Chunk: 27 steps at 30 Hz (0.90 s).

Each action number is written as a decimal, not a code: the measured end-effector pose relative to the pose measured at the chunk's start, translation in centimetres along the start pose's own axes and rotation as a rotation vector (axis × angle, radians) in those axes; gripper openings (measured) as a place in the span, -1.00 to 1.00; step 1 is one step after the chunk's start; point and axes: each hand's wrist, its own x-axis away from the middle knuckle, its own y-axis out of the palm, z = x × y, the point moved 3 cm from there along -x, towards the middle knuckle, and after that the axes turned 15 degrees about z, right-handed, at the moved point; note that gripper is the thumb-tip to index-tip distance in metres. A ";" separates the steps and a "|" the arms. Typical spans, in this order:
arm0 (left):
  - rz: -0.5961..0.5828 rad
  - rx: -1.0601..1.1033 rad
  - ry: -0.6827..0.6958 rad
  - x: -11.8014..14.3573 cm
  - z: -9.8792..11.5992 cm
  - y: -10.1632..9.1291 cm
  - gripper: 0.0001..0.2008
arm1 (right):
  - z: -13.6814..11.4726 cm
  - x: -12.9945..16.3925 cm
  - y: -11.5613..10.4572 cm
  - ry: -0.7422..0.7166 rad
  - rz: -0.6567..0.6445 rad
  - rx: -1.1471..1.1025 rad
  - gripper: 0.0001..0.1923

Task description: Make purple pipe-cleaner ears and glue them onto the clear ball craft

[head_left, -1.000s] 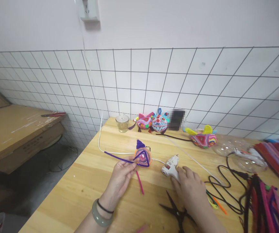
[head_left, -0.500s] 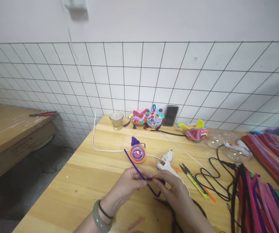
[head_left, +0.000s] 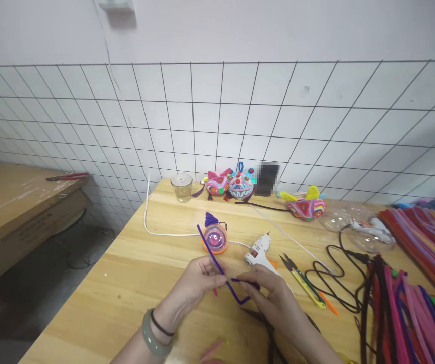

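On the table (head_left: 126, 283), the glue gun (head_left: 259, 250) lies right of the ornament (head_left: 215, 239), the cup (head_left: 182, 188) behind them, leftward.

Handicraft workspace suggested; whether set in home or workshop cannot be told. Wooden table (head_left: 126, 283) used as bench. Bent purple stem (head_left: 213, 257) held at six o'clock, glue gun (head_left: 259, 248) laid at five. Snips (head_left: 308, 289) placed between four and five o'clock, fuzzy coloured stems (head_left: 414, 313) heaped at four. Bright ornaments (head_left: 240, 187) set out near centre. Cardboard-topped table (head_left: 16, 202) seen at nine o'clock, red-handled tool (head_left: 69, 177) laid on it. Lower wall (head_left: 209, 116), twelve o'clock, gridded in white squares.
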 end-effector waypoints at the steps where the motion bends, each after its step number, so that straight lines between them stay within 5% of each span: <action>1: 0.002 -0.002 0.002 0.0 0.0 0.0 -0.71 | 0.0 0.0 0.0 0.007 0.002 -0.003 -0.82; 27: -0.054 -0.098 0.008 -0.5 -0.7 -0.5 -0.71 | 0.5 0.2 0.8 0.039 -0.051 0.006 -0.82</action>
